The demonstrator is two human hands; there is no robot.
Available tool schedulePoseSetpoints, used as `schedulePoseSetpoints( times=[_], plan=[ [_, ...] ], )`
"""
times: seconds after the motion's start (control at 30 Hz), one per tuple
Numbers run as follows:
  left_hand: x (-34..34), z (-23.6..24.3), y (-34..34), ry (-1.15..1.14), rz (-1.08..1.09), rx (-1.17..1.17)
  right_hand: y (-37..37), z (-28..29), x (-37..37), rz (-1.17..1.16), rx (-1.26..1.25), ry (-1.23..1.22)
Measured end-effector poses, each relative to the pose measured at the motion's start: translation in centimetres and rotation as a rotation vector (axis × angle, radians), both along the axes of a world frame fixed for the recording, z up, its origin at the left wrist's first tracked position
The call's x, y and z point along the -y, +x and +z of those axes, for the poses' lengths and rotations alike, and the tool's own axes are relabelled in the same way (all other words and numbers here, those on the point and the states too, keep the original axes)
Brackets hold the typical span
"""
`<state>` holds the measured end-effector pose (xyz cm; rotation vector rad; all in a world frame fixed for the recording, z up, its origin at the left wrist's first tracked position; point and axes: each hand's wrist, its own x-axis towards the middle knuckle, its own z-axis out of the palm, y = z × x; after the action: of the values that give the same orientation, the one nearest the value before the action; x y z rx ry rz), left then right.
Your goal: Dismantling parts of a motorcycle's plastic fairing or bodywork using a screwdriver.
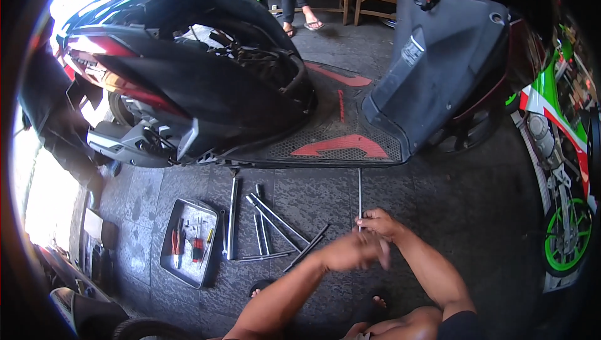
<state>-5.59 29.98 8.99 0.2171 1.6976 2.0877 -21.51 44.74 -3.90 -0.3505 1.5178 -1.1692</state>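
Rod (360, 196), between right hand and footboard (325, 124) edge: use looks under way, unfinished. Far end hidden at edge; cannot tell what it meets. Done, by look: scooter (250, 115) seat off, inner parts exposed. Footboard and side panels on; remaining steps cannot be told. Rod thin, straight, silvery. Right hand (379, 224) pinched round near end. Left hand (357, 252) blurred, just beside; grip cannot tell. Leftward on floor: metal bars (232, 221), then tray (179, 277) with pliers (176, 246), screwdriver (197, 251).
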Motion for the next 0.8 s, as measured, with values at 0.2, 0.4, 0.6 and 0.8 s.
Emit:
schedulePoseSetpoints(
  times=[0.2,0.4,0.6,0.8],
  plan=[
    [3.1,-10.2,-9.8,-0.057,0.961,0.227,1.0,2.0,1.8,-0.011,-0.27,0.18],
    [4.2,-14.9,-16.6,0.522,1.024,0.328,1.7,2.0,2.5,-0.037,-0.098,0.154],
    [4.3,-16.3,-19.4,0.788,1.06,0.382,1.5,1.4,1.6,-0.079,-0.038,0.128],
    [3.7,-16.1,-19.3,0.89,0.923,0.452,1.6,0.6,-0.4,-0.057,0.032,0.101]
  ],
)
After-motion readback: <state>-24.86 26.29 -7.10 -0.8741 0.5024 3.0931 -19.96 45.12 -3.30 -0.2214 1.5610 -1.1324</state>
